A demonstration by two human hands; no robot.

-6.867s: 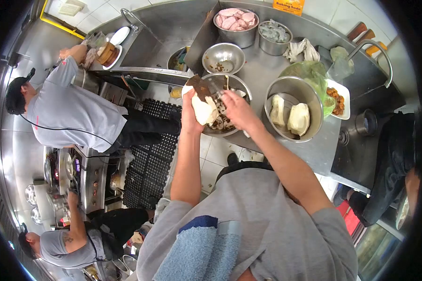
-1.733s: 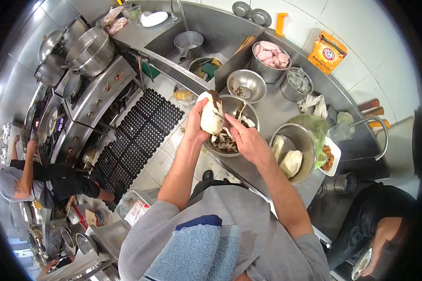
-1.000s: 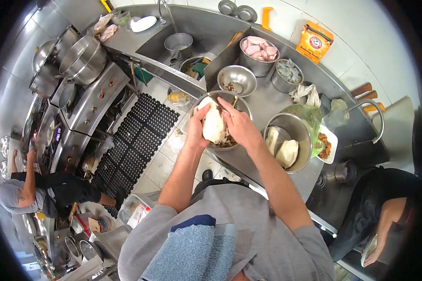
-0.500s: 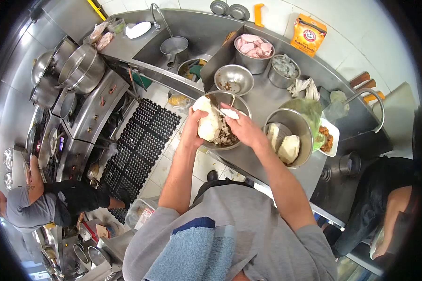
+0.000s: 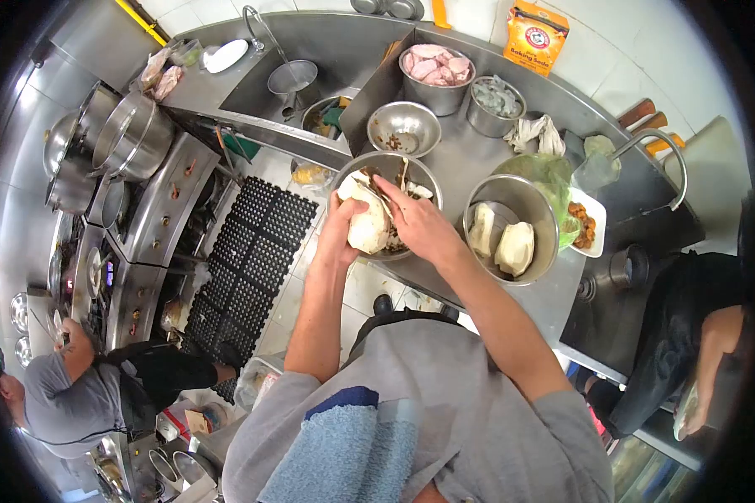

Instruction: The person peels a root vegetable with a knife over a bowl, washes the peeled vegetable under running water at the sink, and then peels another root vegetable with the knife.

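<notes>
My left hand (image 5: 339, 228) is wrapped round a large whitish peeled root (image 5: 368, 226) with some brown skin at its top. My right hand (image 5: 419, 220) is closed at the root's right side, its index finger stretched along the top; a thin blade seems to show there, its handle hidden in the hand. Both hands are over a steel bowl (image 5: 434, 178) holding brown and white peelings. To the right, a deep steel pot (image 5: 550, 243) contains two pale peeled pieces (image 5: 514, 249).
Behind are a small bowl (image 5: 403, 128), a pot of pink meat (image 5: 435, 65), a pot of translucent pieces (image 5: 496, 98) and a sink (image 5: 344, 56) with running water. A white tray (image 5: 596, 220) lies right. Co-workers stand left (image 5: 67, 398) and right (image 5: 684, 323).
Half a second ago a white piece showed in my right hand; now the hand lies against the root, index finger extended. The view has shifted slightly. The left co-worker's arm has moved.
</notes>
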